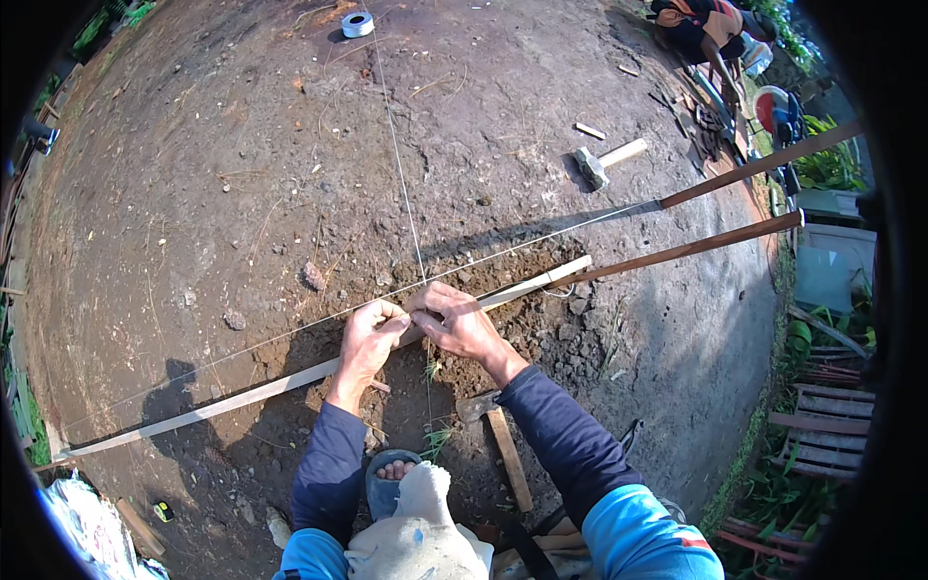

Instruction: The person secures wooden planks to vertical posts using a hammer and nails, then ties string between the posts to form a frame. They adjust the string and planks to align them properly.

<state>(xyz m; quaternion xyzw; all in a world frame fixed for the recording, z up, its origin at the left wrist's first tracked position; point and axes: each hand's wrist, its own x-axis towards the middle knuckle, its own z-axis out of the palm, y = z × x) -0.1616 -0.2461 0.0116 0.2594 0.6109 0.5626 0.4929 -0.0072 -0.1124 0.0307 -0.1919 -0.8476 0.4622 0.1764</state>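
String (402,174) runs straight from the spool (358,24) to left hand (367,342) and right hand (456,323), whose fingertip grip seemingly pinches it above the wooden batten (280,383), probably for tension.

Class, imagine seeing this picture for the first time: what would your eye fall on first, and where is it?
First, the left hand and right hand, close together near the middle, above a long pale wooden strip slanting across the ground. A thin white string runs from beside them toward a white roll at the top. A hammer lies upper right.
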